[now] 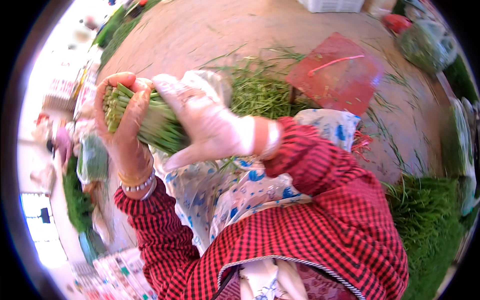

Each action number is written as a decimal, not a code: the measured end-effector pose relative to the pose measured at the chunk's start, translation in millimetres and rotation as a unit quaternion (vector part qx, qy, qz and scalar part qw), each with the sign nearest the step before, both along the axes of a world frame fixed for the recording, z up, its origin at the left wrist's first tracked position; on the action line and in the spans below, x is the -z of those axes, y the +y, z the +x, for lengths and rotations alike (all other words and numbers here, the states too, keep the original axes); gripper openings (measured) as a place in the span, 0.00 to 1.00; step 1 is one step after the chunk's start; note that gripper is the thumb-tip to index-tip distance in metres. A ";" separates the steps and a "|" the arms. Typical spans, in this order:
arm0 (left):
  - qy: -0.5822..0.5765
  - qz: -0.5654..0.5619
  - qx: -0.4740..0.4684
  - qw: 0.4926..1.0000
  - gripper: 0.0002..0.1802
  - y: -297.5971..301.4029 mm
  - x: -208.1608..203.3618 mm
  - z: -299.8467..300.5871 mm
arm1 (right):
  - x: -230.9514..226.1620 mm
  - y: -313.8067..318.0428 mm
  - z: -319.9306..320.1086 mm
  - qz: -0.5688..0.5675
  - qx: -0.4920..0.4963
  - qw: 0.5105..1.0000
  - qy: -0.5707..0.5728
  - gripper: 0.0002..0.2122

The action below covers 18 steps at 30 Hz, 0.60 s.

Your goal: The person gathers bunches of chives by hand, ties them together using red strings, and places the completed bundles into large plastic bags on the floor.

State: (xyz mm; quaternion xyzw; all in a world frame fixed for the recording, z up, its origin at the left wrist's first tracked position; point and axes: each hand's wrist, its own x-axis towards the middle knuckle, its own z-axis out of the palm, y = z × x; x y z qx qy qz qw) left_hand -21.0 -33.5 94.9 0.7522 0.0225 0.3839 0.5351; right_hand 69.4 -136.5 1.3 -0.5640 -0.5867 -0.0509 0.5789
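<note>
In front of me, my left hand (129,117) curls round a thick bunch of green stalks (162,125). The pale cut ends cluster between its thumb and fingers. My right hand (205,117), which looks covered by a thin pale glove, lies against the bunch's side with fingers stretched and thumb spread apart. That hand hides the bunch's far end. The stalks look smeared by motion. Bracelets circle my left wrist.
Loose green trimmings (257,90) lie beyond my right hand, beside a red square board (337,75) with a pink strip on it. A large green leafy heap (425,215) lies at right. A patterned plastic apron (255,192) covers my lap. A white crate (332,5) stands far off.
</note>
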 end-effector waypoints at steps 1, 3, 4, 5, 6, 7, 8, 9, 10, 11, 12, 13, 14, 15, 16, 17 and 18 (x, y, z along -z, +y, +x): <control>-0.013 0.060 0.006 0.998 0.15 -16.1 -9.9 12.3 | -4.2 7.6 5.7 0.064 0.044 0.997 -0.012 0.59; -0.078 0.038 0.073 0.994 0.15 -29.1 -22.3 43.5 | -16.6 -8.5 34.5 0.125 0.145 0.980 -0.061 0.59; -0.104 -0.023 0.094 0.990 0.14 -45.2 -31.5 54.9 | -32.7 -22.4 50.3 0.176 0.175 0.965 -0.085 0.57; -0.156 0.004 0.113 0.981 0.17 -54.0 -32.9 72.5 | -45.9 -42.4 65.5 0.157 0.217 0.957 -0.114 0.54; -0.195 -0.010 0.144 0.970 0.18 -61.4 -34.4 92.0 | -55.6 -65.6 79.1 0.136 0.256 0.946 -0.143 0.52; -0.232 -0.038 0.188 0.953 0.20 -69.5 -36.4 104.4 | -68.0 -86.6 87.1 0.109 0.262 0.945 -0.164 0.49; -0.257 -0.076 0.233 0.935 0.21 -68.8 -26.9 123.8 | -65.8 -101.1 92.8 0.082 0.271 0.942 -0.182 0.47; -0.257 -0.136 0.285 0.914 0.22 -73.2 -14.7 137.4 | -69.3 -113.0 94.4 0.054 0.283 0.947 -0.144 0.37; -0.232 -0.233 0.365 0.871 0.20 -85.6 8.9 160.6 | -62.5 -133.7 101.9 -0.016 0.316 0.939 -0.136 0.36; -0.204 -0.328 0.427 0.817 0.17 -98.0 27.9 179.8 | -58.5 -153.3 106.9 -0.082 0.342 0.927 -0.129 0.36; -0.120 -0.421 0.441 0.784 0.11 -101.7 53.9 190.7 | -49.1 -169.7 115.0 -0.178 0.371 0.900 -0.144 0.44; -0.072 -0.459 0.411 0.785 0.14 -114.4 71.5 199.1 | -31.2 -178.8 122.1 -0.239 0.389 0.880 -0.129 0.43; -0.024 -0.494 0.378 0.782 0.17 -127.6 87.5 204.7 | -8.8 -183.6 130.4 -0.279 0.391 0.872 -0.101 0.43; 0.018 -0.536 0.372 0.757 0.20 -132.4 112.5 218.8 | 13.7 -190.2 136.3 -0.319 0.395 0.858 -0.077 0.42; 0.058 -0.570 0.362 0.736 0.24 -132.7 144.6 230.7 | 43.9 -191.5 146.2 -0.332 0.381 0.862 -0.041 0.42; 0.083 -0.588 0.354 0.723 0.21 -131.1 174.7 240.4 | 66.6 -191.8 154.6 -0.350 0.368 0.862 -0.005 0.42; 0.111 -0.606 0.348 0.706 0.19 -131.8 193.4 253.1 | 89.1 -192.9 165.5 -0.369 0.358 0.857 0.032 0.41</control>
